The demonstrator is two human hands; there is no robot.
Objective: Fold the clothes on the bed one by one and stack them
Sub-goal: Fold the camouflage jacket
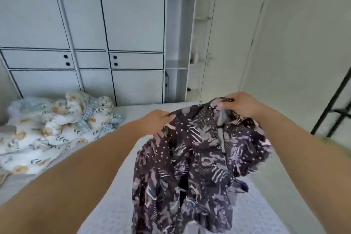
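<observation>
A dark purple patterned shirt (191, 161) hangs crumpled in the air above the grey bed (114, 207). My left hand (156, 121) pinches its upper left edge. My right hand (239, 105) grips the collar area at the upper right. The shirt's lower part droops toward the mattress and out of the bottom of the view.
A bunched white floral quilt (51, 131) lies on the bed's left side. White wardrobe doors and drawers (95, 43) stand behind the bed, with an open shelf unit (180, 53) and a white door (233, 40) to the right. A black metal frame (334, 108) rises at the far right.
</observation>
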